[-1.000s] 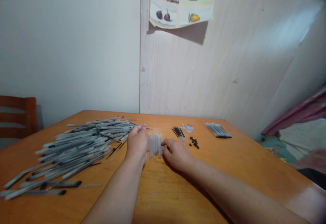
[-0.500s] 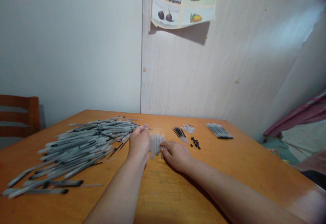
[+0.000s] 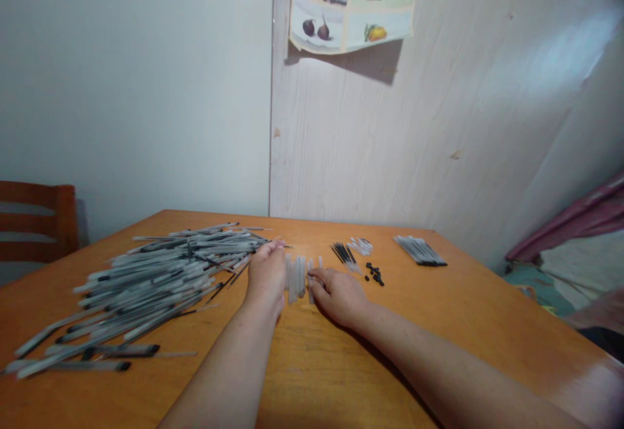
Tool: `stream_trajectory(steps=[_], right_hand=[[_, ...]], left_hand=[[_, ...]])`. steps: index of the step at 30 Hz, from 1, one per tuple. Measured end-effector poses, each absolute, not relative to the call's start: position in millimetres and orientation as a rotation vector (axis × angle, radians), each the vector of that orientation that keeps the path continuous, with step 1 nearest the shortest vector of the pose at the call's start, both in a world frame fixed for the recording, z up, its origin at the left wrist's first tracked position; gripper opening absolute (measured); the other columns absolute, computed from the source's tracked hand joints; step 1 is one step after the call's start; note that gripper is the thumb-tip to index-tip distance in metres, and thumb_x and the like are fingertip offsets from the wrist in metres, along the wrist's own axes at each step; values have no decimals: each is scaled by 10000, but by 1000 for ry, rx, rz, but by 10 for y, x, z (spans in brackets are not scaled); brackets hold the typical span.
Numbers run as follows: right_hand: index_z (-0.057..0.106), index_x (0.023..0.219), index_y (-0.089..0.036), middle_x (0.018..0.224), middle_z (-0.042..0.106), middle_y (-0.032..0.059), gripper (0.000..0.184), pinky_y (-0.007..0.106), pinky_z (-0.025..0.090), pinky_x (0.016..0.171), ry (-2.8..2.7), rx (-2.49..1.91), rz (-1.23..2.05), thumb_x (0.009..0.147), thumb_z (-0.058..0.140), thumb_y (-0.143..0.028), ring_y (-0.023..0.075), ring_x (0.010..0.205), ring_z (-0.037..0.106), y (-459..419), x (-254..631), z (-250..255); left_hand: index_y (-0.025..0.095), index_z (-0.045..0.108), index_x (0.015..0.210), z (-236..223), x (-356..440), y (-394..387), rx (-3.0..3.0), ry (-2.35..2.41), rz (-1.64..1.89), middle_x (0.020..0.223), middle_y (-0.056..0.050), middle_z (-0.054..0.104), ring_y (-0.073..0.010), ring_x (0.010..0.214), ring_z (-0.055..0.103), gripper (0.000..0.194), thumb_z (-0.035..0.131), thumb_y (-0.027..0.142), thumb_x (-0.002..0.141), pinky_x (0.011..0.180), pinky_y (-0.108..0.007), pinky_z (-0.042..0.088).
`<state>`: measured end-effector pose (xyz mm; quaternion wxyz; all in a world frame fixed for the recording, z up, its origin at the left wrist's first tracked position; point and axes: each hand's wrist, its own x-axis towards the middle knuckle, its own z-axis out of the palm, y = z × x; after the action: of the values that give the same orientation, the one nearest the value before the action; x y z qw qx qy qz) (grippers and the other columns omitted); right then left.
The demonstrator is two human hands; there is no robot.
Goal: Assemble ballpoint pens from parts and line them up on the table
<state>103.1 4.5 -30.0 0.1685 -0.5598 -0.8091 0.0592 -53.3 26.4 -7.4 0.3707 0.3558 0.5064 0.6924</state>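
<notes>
A row of translucent plastic tubes that look like pen barrels (image 3: 295,279) lies side by side on the table between my hands. My left hand (image 3: 266,276) stands on its side against the left end of the row, thumb and finger stretched forward; its other fingers are mostly hidden. At the right end, my right hand (image 3: 337,294) rests low with bent fingers closed on one pen barrel (image 3: 311,286), which sits slightly apart from the others. Another tube end (image 3: 320,261) pokes out behind the knuckles. Left of my left hand spreads a big loose pile of grey-translucent, black-ended pens (image 3: 160,279).
Beyond my right hand lie thin black refills (image 3: 344,255), short clear pieces (image 3: 361,246) and small black plugs (image 3: 375,274). Farther right is a neat row of black-ended pens (image 3: 420,251). The wooden table (image 3: 312,377) meets the wall; a chair (image 3: 39,221) stands left.
My right hand has shifted slightly right, and a gap now shows between its barrel and the row. Another tube end has come into view behind it. My left hand has barely moved.
</notes>
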Motion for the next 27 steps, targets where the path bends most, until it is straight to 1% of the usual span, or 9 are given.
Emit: stream_trajectory(steps=[6,12,16,21,23,27], right_hand=[[509,1404,-315,1147,707,78,491,336,460,828,-2496,-1462,84,975,336,-482,245,996,664,55,984,-237],[552,1363,-345,1127,719,59,471,331,463,837,-2586,-1400,52,985,313,-491,238,996,670,107,1001,-234],[546,1374,-323,1176,707,60,475,328,461,861,-2555,-1394,88,987,317,-479,236,1030,664,116,1051,-245],[543,1370,-261,1213,685,78,479,309,448,875,-2455,-1421,134,986,335,-456,224,1067,643,108,1085,-261],[574,1331,-249,1190,684,83,461,301,440,867,-2408,-1446,117,985,341,-446,219,1056,637,110,1096,-274],[618,1263,-240,1053,685,90,447,303,423,820,-2317,-1532,46,991,325,-439,219,974,637,129,1128,-310]], left_hand=[[148,684,868,-70,-521,247,914,1278,1760,931,-70,711,-187,906,629,195,602,259,730,883,-320,450],[149,686,851,-116,-514,266,899,1274,1691,910,-58,707,-177,856,627,193,584,237,713,854,-315,451],[145,690,853,-161,-518,297,907,1269,1692,923,-67,705,-186,870,625,202,583,249,717,869,-330,444],[142,697,829,-147,-554,309,892,1310,1715,883,-60,707,-180,844,627,189,592,241,708,869,-328,443],[142,694,818,-119,-596,316,865,1325,1733,877,-57,706,-178,856,628,180,588,209,689,889,-328,440],[151,676,772,-68,-738,364,751,1351,1817,858,-45,703,-178,877,628,143,587,198,669,924,-334,441]])
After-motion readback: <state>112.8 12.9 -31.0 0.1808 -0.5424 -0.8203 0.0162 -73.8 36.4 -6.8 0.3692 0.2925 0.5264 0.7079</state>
